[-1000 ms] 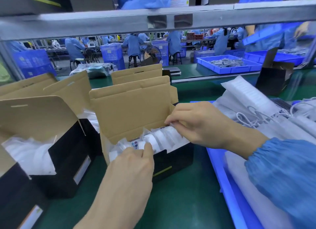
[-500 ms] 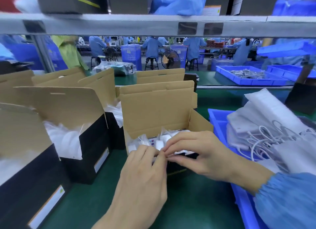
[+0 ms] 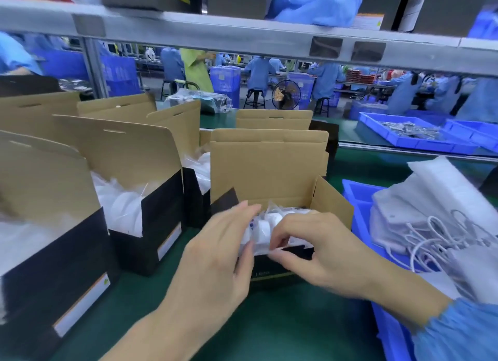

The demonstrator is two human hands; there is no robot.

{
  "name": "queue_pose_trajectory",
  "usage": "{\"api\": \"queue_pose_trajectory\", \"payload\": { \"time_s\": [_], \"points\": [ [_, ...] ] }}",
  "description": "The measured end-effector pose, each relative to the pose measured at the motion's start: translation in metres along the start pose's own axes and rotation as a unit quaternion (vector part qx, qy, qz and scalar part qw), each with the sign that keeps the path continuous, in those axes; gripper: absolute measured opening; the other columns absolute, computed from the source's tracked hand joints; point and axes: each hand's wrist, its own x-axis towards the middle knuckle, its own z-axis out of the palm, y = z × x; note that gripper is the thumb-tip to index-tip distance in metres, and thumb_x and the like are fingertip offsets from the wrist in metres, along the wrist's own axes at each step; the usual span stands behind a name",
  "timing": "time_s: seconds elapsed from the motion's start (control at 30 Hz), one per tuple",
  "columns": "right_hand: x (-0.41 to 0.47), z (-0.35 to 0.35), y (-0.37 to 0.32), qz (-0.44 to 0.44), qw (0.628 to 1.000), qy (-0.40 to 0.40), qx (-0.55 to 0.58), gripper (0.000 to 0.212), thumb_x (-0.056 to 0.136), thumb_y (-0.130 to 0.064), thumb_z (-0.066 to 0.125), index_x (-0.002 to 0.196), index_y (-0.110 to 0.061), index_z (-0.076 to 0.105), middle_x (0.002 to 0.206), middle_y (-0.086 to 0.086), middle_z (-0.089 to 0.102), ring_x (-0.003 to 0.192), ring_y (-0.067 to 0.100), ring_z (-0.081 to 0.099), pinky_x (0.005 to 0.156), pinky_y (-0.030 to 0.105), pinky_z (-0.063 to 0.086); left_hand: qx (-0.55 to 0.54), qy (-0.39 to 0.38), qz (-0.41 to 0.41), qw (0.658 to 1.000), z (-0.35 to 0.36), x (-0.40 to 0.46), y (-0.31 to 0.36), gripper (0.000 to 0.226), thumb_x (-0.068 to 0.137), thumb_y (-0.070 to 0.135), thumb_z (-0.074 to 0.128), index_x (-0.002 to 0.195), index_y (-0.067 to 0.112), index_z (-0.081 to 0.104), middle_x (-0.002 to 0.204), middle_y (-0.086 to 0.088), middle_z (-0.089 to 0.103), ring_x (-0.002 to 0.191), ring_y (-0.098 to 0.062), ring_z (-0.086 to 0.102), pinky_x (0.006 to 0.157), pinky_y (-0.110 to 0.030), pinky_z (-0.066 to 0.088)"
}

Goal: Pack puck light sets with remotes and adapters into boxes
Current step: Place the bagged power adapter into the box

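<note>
An open black box [image 3: 269, 166] with a brown cardboard lid standing up sits in the middle of the green belt. White puck lights in clear plastic bags [image 3: 265, 226] fill its top. My left hand [image 3: 215, 258] rests against the left side of the bagged lights, fingers extended. My right hand [image 3: 318, 250] pinches the plastic bag at the box's front edge. The lower box front is partly hidden by both hands.
Several more open boxes [image 3: 140, 199] with white bagged contents stand to the left. A blue tray [image 3: 358, 207] at right holds bagged white adapters with cables [image 3: 442, 226]. A grey shelf rail [image 3: 242, 34] runs overhead. Blue bins [image 3: 415, 139] sit behind.
The view shifted so the box sits further right and lower. My left hand slid up along the box's left side. My right hand came to the front edge and pinches the bag.
</note>
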Motion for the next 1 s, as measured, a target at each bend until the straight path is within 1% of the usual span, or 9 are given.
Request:
{"api": "queue_pose_trajectory", "payload": {
  "time_s": [0.17,0.27,0.33,0.47,0.63,0.7,0.83,0.93,1.0],
  "points": [
    [-0.001,0.010,0.001,0.053,0.993,0.098,0.037,0.006,0.086,-0.015,0.071,0.082,-0.018,0.066,0.078,-0.014,0.063,0.077,0.010,0.060,0.072,0.027,0.052,-0.006,-0.033,0.043,0.999,0.005,0.002,-0.007,0.034,0.094,0.021,0.054,0.124,0.008,0.065,0.110,0.003,0.071,0.102,-0.015,0.069,0.082,-0.029,0.055],
    [-0.001,0.012,0.003,0.054,0.986,0.154,0.012,0.006,0.085,-0.019,0.074,0.082,-0.016,0.070,0.087,-0.008,0.061,0.076,0.011,0.060,0.065,0.033,0.053,0.026,-0.030,0.091,0.995,0.007,0.001,-0.014,0.022,0.092,0.024,0.057,0.100,0.011,0.073,0.111,0.003,0.072,0.101,-0.015,0.070,0.086,-0.026,0.054],
    [-0.001,0.010,0.004,0.000,0.981,0.157,-0.116,0.014,0.090,-0.026,0.068,0.084,-0.015,0.073,0.092,-0.003,0.060,0.070,0.013,0.057,0.053,0.034,0.049,0.041,-0.032,0.105,0.993,0.009,-0.001,-0.019,0.020,0.091,0.028,0.061,0.087,0.012,0.073,0.112,0.002,0.072,0.099,-0.014,0.069,0.097,-0.028,0.051],
    [-0.003,0.008,0.000,-0.047,0.968,0.101,-0.222,0.035,0.095,-0.042,0.051,0.098,-0.015,0.074,0.090,0.002,0.062,0.070,0.018,0.056,0.049,0.030,0.048,0.024,-0.059,0.117,0.991,0.009,-0.004,-0.021,0.019,0.093,0.026,0.060,0.099,0.013,0.074,0.113,0.005,0.071,0.100,-0.011,0.068,0.104,-0.031,0.047],
    [0.004,0.005,-0.002,0.025,0.974,-0.010,-0.226,0.048,0.094,-0.055,0.034,0.091,-0.024,0.071,0.090,-0.006,0.051,0.074,0.008,0.038,0.058,0.022,0.031,-0.067,-0.091,-0.004,0.994,-0.007,0.020,-0.023,0.021,0.102,0.025,0.045,0.117,0.024,0.059,0.095,0.013,0.070,0.076,-0.004,0.069,0.069,-0.025,0.053],
    [0.006,0.002,0.001,0.013,0.978,-0.025,-0.209,0.053,0.094,-0.060,0.032,0.091,-0.025,0.072,0.092,-0.008,0.050,0.076,0.005,0.031,0.059,0.023,0.035,-0.108,-0.031,-0.071,0.991,-0.006,0.034,-0.027,0.022,0.099,0.009,0.054,0.115,0.023,0.060,0.098,0.008,0.069,0.079,0.001,0.071,0.073,-0.022,0.055],
    [0.008,-0.003,0.003,-0.062,0.981,-0.015,-0.183,0.041,0.094,-0.049,0.045,0.084,-0.023,0.076,0.084,-0.005,0.057,0.070,0.004,0.037,0.054,0.027,0.047,-0.200,0.109,-0.246,0.942,0.003,0.052,-0.027,0.072,0.087,0.004,0.072,0.135,0.042,0.034,0.116,0.000,0.047,0.075,-0.011,0.070,0.056,-0.017,0.056],
    [0.008,-0.001,0.002,-0.103,0.976,-0.024,-0.192,0.041,0.097,-0.044,0.045,0.083,-0.024,0.077,0.076,-0.006,0.058,0.064,0.010,0.047,0.052,0.031,0.046,-0.146,0.096,-0.238,0.955,0.015,0.055,-0.033,0.101,0.085,0.014,0.077,0.155,0.038,0.008,0.124,0.001,0.052,0.079,0.010,0.064,0.073,-0.011,0.052],
    [0.009,-0.002,0.003,-0.119,0.974,-0.015,-0.193,0.039,0.097,-0.044,0.046,0.085,-0.023,0.077,0.073,-0.007,0.060,0.061,0.012,0.050,0.050,0.030,0.044,-0.127,0.063,-0.231,0.963,0.019,0.056,-0.034,0.095,0.084,0.021,0.078,0.156,0.027,0.017,0.088,0.007,0.073,0.084,0.019,0.059,0.080,0.007,0.032]
  ]
}}
